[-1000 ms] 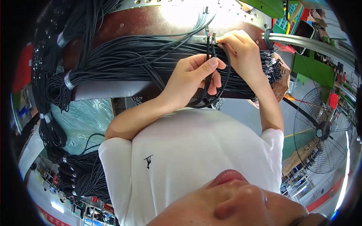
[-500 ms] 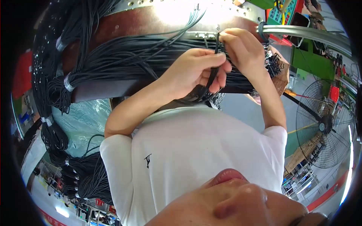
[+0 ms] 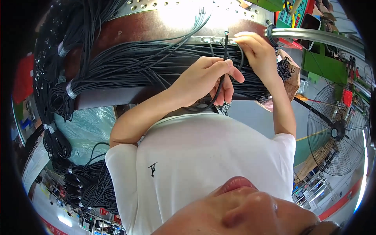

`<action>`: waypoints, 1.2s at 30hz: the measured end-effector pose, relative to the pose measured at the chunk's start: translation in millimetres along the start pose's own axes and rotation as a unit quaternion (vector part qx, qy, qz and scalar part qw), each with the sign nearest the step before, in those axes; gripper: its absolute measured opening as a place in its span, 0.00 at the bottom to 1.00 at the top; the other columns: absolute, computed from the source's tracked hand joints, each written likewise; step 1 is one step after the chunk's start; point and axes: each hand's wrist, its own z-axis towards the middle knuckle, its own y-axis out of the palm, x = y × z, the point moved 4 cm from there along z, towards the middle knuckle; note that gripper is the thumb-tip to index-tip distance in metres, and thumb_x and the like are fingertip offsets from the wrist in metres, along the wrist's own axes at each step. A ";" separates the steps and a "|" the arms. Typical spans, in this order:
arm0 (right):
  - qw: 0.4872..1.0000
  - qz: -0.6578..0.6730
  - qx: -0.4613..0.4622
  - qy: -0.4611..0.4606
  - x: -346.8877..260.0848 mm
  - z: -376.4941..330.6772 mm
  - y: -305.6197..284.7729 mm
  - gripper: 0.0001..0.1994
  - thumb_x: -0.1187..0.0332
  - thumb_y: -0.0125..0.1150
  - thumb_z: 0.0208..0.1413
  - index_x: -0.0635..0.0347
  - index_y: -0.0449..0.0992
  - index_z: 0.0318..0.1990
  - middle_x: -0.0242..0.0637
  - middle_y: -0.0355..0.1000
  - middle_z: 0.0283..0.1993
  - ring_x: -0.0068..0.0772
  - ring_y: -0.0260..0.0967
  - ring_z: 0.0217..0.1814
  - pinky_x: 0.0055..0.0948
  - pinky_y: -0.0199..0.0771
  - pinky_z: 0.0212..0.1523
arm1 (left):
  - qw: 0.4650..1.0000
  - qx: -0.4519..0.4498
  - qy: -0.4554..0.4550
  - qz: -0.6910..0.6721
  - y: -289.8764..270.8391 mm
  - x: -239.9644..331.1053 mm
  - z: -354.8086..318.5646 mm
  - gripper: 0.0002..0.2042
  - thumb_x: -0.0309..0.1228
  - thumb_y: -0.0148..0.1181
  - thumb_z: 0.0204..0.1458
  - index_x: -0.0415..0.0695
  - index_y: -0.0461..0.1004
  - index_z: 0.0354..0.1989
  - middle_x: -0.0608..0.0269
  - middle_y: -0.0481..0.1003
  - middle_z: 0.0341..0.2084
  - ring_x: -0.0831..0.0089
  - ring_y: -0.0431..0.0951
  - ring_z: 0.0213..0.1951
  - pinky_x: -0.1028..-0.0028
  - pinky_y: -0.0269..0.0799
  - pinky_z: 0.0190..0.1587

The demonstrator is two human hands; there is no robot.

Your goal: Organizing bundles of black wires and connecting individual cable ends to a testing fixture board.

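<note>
My left hand (image 3: 213,78) pinches a black cable (image 3: 226,49) between thumb and forefinger, its other fingers loosely curled. The cable stands upright out of the pinch, with a small bare or coloured tip at the top, and its lower part curves down towards my shirt. Just right of it, my right hand (image 3: 258,53) has its fingers drawn together at the metal strip (image 3: 207,39) of small connectors along the bench edge. Whatever lies between those fingertips is too small to make out. A thick bundle of black cables (image 3: 129,64) lies under both hands.
Tied cable bunches (image 3: 70,89) hang at the left. A brown board (image 3: 156,25) and a perforated metal plate (image 3: 143,5) lie beyond the bundle. A curved metal bar (image 3: 313,34) crosses at the far right, above a black floor fan (image 3: 337,129). Clear plastic sheeting (image 3: 86,129) is below left.
My right hand has left the cable's upper end and moved slightly down and right to the connector strip. My left hand keeps the cable, shifted a little lower, its fingers loosened.
</note>
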 end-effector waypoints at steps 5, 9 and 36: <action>0.980 -0.066 0.063 -0.174 -33.0 8.3 -9.5 0.11 0.80 0.62 0.47 0.58 0.77 0.40 0.38 0.76 0.36 0.41 0.74 0.37 0.33 0.75 0.37 | 0.993 -0.087 -0.071 0.042 19.8 12.4 -5.1 0.19 0.38 0.44 0.62 0.34 0.76 0.37 0.58 0.75 0.15 0.75 0.71 0.14 0.78 0.66 0.19; 0.993 0.098 0.012 0.071 16.0 -9.9 -3.3 0.07 0.81 0.58 0.51 0.61 0.75 0.37 0.37 0.77 0.41 0.39 0.76 0.39 0.28 0.75 0.40 | 0.908 -0.101 0.056 0.404 -3.8 26.5 -26.1 0.14 0.35 0.49 0.60 0.38 0.78 0.38 0.60 0.77 0.18 0.79 0.74 0.19 0.79 0.71 0.25; 0.982 0.134 -0.079 0.110 51.5 39.1 -28.1 0.09 0.74 0.52 0.60 0.65 0.74 0.45 0.37 0.76 0.48 0.25 0.72 0.49 0.25 0.69 0.51 | 0.968 -0.090 0.178 -0.151 -95.2 67.5 78.7 0.13 0.33 0.48 0.62 0.39 0.71 0.48 0.60 0.77 0.34 0.73 0.77 0.29 0.74 0.78 0.31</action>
